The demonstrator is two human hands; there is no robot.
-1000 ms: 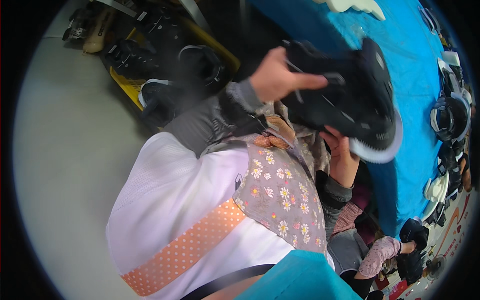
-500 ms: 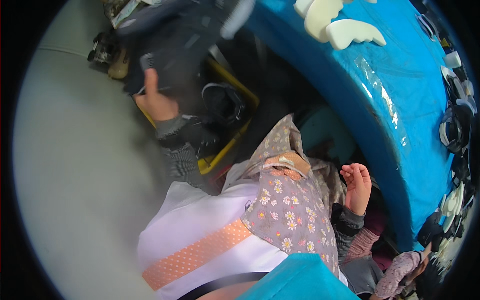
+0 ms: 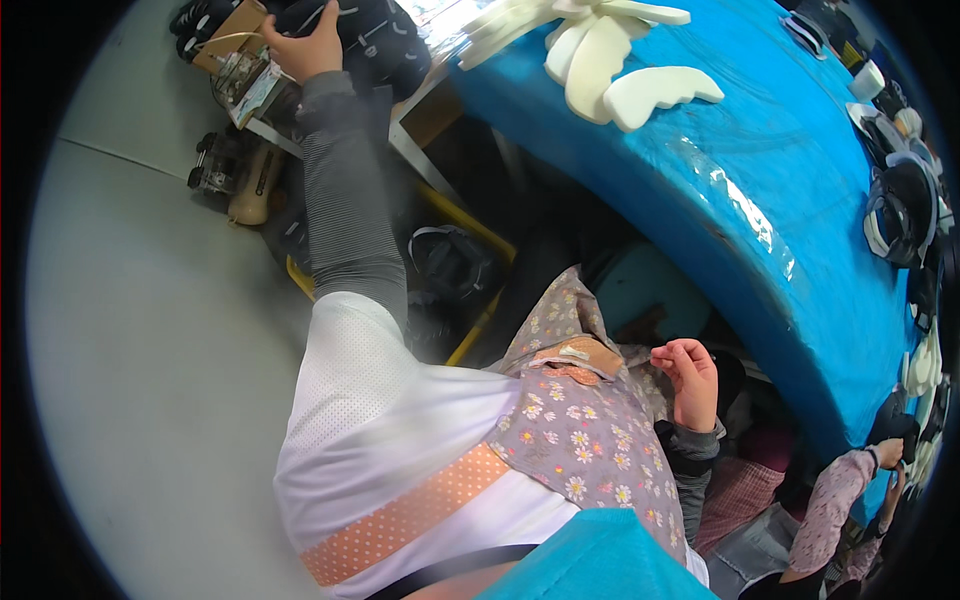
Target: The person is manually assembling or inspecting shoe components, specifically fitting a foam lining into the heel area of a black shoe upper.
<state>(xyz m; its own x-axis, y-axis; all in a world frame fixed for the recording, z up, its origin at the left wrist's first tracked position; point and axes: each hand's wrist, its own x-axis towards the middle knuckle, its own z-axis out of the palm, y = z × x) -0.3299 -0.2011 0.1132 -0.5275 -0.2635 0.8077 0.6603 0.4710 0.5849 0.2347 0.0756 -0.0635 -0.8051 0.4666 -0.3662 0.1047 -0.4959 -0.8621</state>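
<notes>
At the upper left, my outstretched left hand has its thumb and fingers around a black padded piece, whose far part is cut off by the picture's edge. Beside it sits a pile of similar black pieces with pale stitching or edging. My right hand hovers at the right of my flowered apron, fingers curled in toward the thumb, and nothing shows in it. Below my left forearm, a yellow crate holds more black pieces, one with a white rim.
White wavy-edged foam pieces lie on the blue-covered table curving along the right. Further black and white pieces line its far side. A tan cylindrical tank stands by the pale floor. Another person's sleeve shows at lower right.
My left arm has stretched up and away, carrying a dark bundle from above the yellow crate to the pile at the top. My right hand has shifted slightly left, its fingers still curled.
</notes>
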